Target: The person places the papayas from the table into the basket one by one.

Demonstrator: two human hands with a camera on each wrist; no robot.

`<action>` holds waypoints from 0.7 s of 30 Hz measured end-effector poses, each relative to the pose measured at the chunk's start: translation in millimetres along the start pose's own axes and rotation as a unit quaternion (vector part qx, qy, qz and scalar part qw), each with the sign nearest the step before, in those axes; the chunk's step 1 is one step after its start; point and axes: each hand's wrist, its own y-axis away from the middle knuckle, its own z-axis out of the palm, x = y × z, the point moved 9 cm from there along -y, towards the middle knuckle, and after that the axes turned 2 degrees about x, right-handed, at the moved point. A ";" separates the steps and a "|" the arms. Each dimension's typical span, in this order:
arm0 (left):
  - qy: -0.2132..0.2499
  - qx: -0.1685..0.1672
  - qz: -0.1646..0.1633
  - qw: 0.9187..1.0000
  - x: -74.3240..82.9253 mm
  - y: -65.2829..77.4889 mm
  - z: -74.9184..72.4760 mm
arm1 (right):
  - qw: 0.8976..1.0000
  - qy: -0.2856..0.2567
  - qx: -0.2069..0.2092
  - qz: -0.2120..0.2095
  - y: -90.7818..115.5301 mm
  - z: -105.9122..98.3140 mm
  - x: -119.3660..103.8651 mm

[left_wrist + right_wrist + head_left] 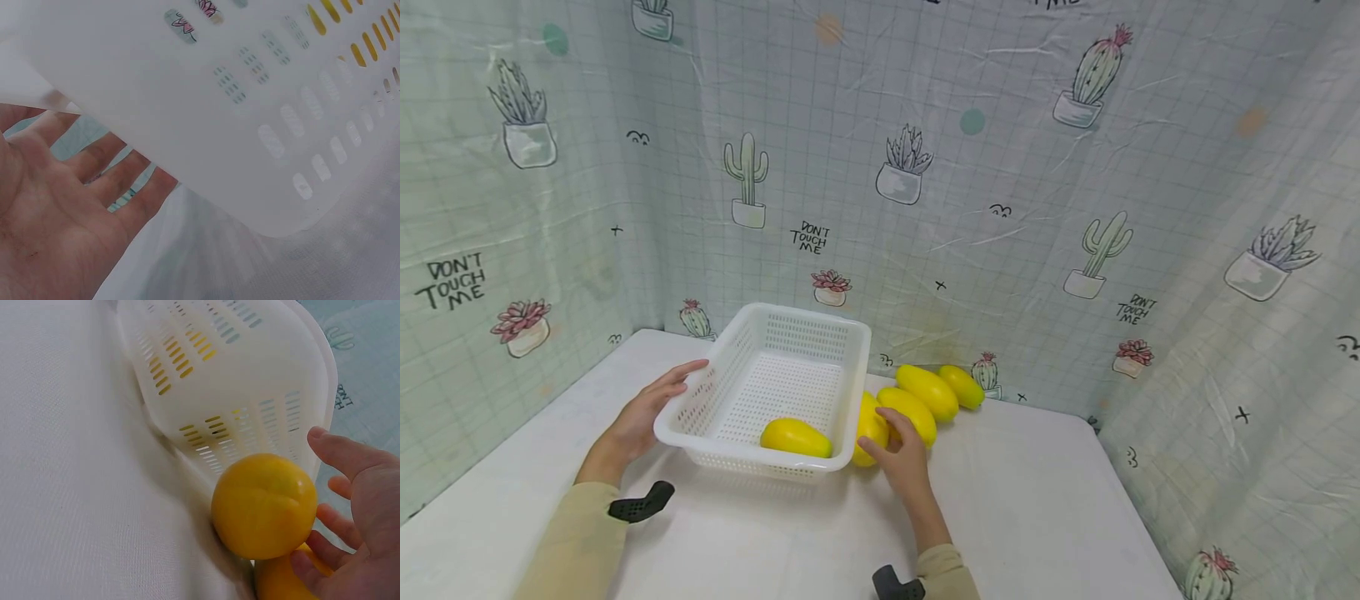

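A white plastic basket (741, 439) with slotted sides stands on the table, one yellow mango (795, 437) inside near its front right corner. My left hand (638, 421) is at its left side, fairly straight fingertips resting at the rim; the tips go behind the rim's edge in the left wrist view. To the right, my right hand (904, 461) reaches around a yellow mango (264, 506) beside the basket wall. Its thumb and fingers are spread, the thumb apart from the fruit and the fingers close along its side. A second mango (284, 578) lies partly behind those fingers.
More yellow mangoes (927, 392) lie in a slanting row from the basket's right side toward the back. A patterned curtain (865, 167) hangs behind and on both sides of the white table (1037, 500). Black wrist mounts (643, 503) sit at both sleeves.
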 end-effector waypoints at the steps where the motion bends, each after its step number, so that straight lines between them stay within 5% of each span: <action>1: 0.001 -0.001 0.001 1.000 0.3 -0.1 0.2 | 1.000 0.002 -0.001 -0.002 0.0 0.6 -0.5; 8: 0.013 -0.017 0.011 1.000 2.8 0.0 2.7 | 1.000 0.023 0.000 -0.009 -0.3 3.8 -1.5; 21: -0.004 0.006 -0.005 1.000 0.0 -0.4 -0.5 | 0.998 0.040 0.020 -0.037 -0.5 9.0 3.1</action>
